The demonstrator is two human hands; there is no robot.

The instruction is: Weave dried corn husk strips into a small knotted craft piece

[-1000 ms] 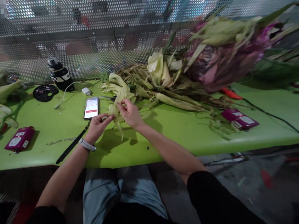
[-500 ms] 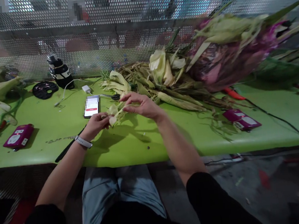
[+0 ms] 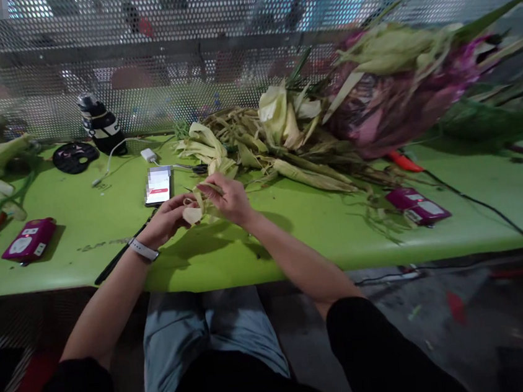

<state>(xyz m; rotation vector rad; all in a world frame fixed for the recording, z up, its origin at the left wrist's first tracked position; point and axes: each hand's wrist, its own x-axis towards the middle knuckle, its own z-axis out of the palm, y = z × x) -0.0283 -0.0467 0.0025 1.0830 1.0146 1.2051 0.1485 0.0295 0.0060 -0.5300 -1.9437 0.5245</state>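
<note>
Over the green table, my left hand [image 3: 166, 222] is closed on a pale strip of corn husk [image 3: 193, 215], which is curled and loops up from the fingers. My right hand [image 3: 231, 200] pinches the same husk from the other side, close to the left fingertips. Part of the husk is hidden behind the fingers. Just beyond my hands lies a pale bunch of husks [image 3: 205, 141], joined to a larger heap of dry husks [image 3: 248, 138]. A phone [image 3: 157, 186] with a lit screen rests behind my left hand.
A black bottle [image 3: 103, 128], a black mask-like item [image 3: 75, 157] and a white cable stand back left. Purple boxes [image 3: 29, 239] lie at both sides. A pink bag [image 3: 373, 106] stuffed with husks leans back right, near an orange-handled tool [image 3: 405, 161] with a black cord. A perforated screen [image 3: 228, 56] closes the back.
My right hand has moved left and closer to my left hand, its fingers now folded over the husk. The husk strip has curled between the two hands. The view has shifted slightly.
</note>
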